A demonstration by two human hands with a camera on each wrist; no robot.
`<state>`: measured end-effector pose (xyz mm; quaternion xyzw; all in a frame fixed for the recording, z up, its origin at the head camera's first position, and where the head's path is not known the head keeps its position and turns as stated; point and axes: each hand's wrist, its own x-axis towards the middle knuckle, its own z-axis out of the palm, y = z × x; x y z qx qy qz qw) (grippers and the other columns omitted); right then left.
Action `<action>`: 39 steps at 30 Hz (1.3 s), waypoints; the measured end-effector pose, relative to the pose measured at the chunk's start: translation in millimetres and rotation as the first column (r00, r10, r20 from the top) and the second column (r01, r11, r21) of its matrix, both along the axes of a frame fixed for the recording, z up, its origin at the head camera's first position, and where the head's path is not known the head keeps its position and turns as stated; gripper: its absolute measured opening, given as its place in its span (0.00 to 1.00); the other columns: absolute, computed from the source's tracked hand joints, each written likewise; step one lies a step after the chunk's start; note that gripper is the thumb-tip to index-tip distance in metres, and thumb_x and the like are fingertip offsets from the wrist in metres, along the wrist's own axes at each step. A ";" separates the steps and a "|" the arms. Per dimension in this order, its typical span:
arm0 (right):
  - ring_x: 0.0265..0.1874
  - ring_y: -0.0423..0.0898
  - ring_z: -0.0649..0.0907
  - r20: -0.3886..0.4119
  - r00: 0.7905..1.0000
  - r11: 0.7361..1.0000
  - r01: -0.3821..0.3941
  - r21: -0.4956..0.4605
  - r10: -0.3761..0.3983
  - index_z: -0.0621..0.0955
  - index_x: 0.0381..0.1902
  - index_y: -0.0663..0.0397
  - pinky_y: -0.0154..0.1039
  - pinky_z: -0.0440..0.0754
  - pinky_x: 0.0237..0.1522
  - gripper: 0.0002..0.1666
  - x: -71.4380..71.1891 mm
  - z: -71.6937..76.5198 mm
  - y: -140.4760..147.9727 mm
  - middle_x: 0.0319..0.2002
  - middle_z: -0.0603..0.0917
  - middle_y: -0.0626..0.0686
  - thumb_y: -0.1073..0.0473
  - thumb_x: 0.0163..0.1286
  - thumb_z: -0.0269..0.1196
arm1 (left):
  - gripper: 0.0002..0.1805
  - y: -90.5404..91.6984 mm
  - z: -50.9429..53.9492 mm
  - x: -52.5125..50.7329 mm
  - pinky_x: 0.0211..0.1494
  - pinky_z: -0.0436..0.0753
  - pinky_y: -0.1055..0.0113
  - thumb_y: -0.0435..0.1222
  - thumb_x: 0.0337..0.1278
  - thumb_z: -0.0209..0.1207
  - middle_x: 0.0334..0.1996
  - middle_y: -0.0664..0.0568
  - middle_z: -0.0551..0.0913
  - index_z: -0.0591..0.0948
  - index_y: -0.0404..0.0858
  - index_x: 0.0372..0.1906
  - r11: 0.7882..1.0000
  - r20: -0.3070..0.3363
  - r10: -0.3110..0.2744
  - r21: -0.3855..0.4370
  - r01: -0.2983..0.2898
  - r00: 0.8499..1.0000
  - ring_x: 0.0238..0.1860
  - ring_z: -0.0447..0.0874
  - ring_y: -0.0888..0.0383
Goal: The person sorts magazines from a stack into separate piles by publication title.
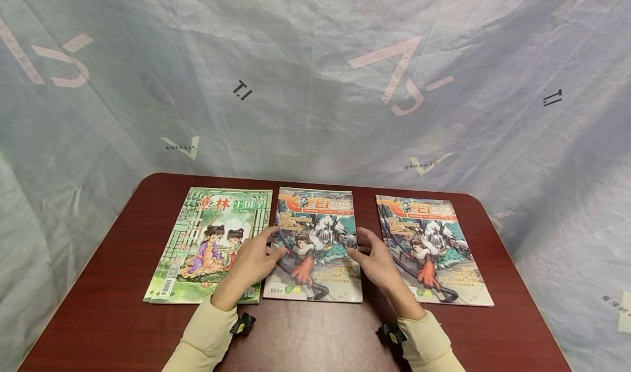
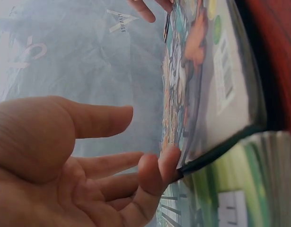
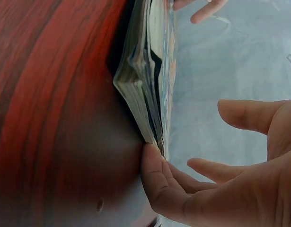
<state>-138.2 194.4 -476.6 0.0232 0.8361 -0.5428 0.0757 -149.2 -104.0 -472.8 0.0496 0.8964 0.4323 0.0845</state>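
Between the two hands lies the middle magazine (image 1: 320, 240), with an orange title and a figure in red gloves. At its left edge is my left hand (image 1: 253, 259), fingertips touching the side and thumb raised over the cover. On the opposite side, my right hand (image 1: 377, 259) has its fingertips against the page edges, as the right wrist view shows; its thumb stands apart from the cover. Several layers of pages (image 3: 136, 71) show there, slightly spread. Under the left forearm and hand sits a green magazine (image 1: 197, 240) with two cartoon children.
A magazine with the same cover (image 1: 429, 246) as the middle one lies to the right, close to the right hand. All rest on a dark red wooden table (image 1: 108, 262) with rounded far corners. A grey printed cloth (image 1: 305, 114) hangs behind it.
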 end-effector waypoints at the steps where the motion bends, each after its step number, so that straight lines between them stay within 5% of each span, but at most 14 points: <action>1: 0.71 0.73 0.78 0.003 1.000 1.000 0.003 -0.005 -0.003 0.65 0.85 0.68 0.64 0.83 0.66 0.39 0.2 -0.4 0.2 0.74 0.74 0.77 0.66 0.82 0.65 | 0.34 -0.2 -0.2 -0.4 0.31 0.84 0.58 0.35 0.75 0.69 0.39 0.40 0.93 0.74 0.32 0.80 1.000 -0.007 0.002 0.000 -0.002 1.000 0.31 0.90 0.53; 15: 0.65 0.69 0.82 0.033 0.999 1.000 0.030 -0.005 -0.030 0.62 0.85 0.73 0.56 0.89 0.57 0.41 -5.0 -0.8 9.4 0.69 0.76 0.78 0.68 0.82 0.65 | 0.36 3.4 0.4 -0.8 0.56 0.89 0.43 0.29 0.69 0.72 0.61 0.33 0.87 0.74 0.28 0.79 1.000 -0.054 0.016 0.025 -0.015 0.998 0.55 0.90 0.40; 26: 0.38 0.50 0.89 0.074 0.996 0.998 0.048 -0.044 -0.045 0.69 0.80 0.77 0.41 0.92 0.40 0.34 -9.3 -5.0 16.8 0.49 0.81 0.65 0.73 0.80 0.63 | 0.38 5.2 -1.9 -2.9 0.55 0.91 0.46 0.22 0.67 0.70 0.63 0.34 0.85 0.73 0.29 0.80 0.997 0.001 0.013 0.072 -0.013 1.000 0.56 0.90 0.40; 39: 0.31 0.48 0.80 0.078 0.997 0.999 -0.020 -0.040 0.023 0.64 0.84 0.68 0.42 0.86 0.29 0.36 -5.6 -2.4 18.9 0.39 0.80 0.58 0.75 0.82 0.58 | 0.36 5.6 -5.1 -0.8 0.46 0.91 0.55 0.22 0.68 0.65 0.58 0.32 0.87 0.71 0.22 0.79 0.998 0.023 -0.016 0.063 0.015 1.000 0.50 0.92 0.44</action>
